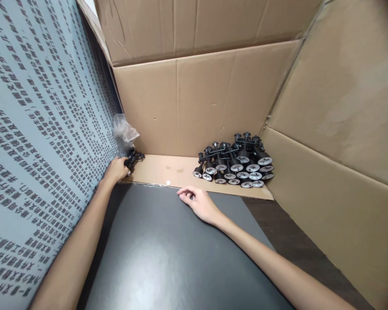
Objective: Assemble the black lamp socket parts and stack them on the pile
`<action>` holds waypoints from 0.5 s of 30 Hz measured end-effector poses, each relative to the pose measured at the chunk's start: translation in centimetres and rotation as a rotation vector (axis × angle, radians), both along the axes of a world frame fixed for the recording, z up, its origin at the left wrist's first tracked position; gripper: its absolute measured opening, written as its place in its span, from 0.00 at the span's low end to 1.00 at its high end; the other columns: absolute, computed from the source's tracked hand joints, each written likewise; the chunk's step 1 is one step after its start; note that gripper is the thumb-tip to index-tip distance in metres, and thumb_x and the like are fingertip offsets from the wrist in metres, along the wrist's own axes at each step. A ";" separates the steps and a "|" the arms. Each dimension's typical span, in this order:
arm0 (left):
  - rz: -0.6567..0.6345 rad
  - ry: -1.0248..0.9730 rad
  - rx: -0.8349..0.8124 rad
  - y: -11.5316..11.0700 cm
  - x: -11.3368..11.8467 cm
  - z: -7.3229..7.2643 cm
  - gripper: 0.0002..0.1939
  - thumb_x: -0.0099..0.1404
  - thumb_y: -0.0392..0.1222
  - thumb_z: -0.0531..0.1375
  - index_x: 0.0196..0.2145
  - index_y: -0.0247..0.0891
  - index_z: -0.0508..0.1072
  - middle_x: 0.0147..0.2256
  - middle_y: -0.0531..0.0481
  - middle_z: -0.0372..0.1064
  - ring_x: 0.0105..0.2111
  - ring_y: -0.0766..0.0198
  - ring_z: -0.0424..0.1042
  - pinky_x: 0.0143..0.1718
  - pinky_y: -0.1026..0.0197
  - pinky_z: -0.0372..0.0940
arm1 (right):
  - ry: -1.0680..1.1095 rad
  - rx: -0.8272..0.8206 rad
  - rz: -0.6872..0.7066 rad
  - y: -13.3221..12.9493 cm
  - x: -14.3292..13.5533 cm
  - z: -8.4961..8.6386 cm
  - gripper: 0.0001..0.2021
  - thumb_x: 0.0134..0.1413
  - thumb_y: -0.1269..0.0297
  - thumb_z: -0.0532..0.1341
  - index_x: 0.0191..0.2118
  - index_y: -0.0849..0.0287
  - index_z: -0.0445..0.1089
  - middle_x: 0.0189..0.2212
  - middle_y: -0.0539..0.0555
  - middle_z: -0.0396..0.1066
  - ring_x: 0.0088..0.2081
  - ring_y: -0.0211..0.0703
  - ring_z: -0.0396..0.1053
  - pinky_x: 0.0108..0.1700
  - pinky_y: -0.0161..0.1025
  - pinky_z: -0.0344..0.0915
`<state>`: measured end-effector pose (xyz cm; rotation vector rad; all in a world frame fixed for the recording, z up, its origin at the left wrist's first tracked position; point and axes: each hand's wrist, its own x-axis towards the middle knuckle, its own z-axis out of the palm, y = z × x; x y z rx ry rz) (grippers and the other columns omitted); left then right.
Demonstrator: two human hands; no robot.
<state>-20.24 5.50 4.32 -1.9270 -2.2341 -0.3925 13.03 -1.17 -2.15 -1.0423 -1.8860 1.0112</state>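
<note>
My left hand (117, 168) is stretched to the far left, its fingers bent around a black plastic part at the edge of a small heap of black parts (136, 158). The fingertips are partly hidden there. A crumpled clear plastic bag (125, 129) is just above that heap, against the blue printed wall. My right hand (198, 203) rests low over the far edge of the dark grey mat (168, 241), fingers loosely bent and holding nothing. To its right, several black stemmed parts with round silvery ends (236, 165) lie stacked together.
Cardboard walls (194, 103) close off the back and the right side. On the left stands a light blue panel (45, 129) printed with dark characters. A cardboard strip (158, 168) runs behind the mat. Dark wood-look surface (291, 232) shows at the right.
</note>
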 end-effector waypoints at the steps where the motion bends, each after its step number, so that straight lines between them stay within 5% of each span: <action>1: -0.009 0.002 -0.008 0.1 -0.1 0.2 0.28 0.56 0.30 0.54 0.55 0.32 0.72 0.49 0.36 0.72 0.52 0.49 0.71 0.55 0.54 0.64 | -0.001 0.003 -0.001 0.0 0.0 0.0 0.09 0.56 0.62 0.58 0.37 0.59 0.74 0.28 0.53 0.72 0.32 0.42 0.67 0.38 0.39 0.63; 8: -0.014 0.004 -0.080 0.1 -1.1 1.6 0.25 0.51 0.27 0.57 0.48 0.35 0.74 0.43 0.42 0.77 0.48 0.50 0.74 0.51 0.55 0.68 | -0.006 0.012 -0.003 0.1 0.0 -0.1 0.09 0.56 0.63 0.58 0.37 0.59 0.74 0.31 0.54 0.73 0.33 0.43 0.67 0.38 0.39 0.63; 15: 0.004 0.030 -0.099 -0.4 -0.3 1.5 0.24 0.50 0.37 0.65 0.47 0.38 0.73 0.42 0.39 0.76 0.45 0.46 0.75 0.46 0.53 0.69 | -0.002 0.004 -0.001 0.0 0.0 0.0 0.10 0.56 0.62 0.58 0.37 0.59 0.74 0.30 0.53 0.72 0.33 0.43 0.67 0.39 0.40 0.63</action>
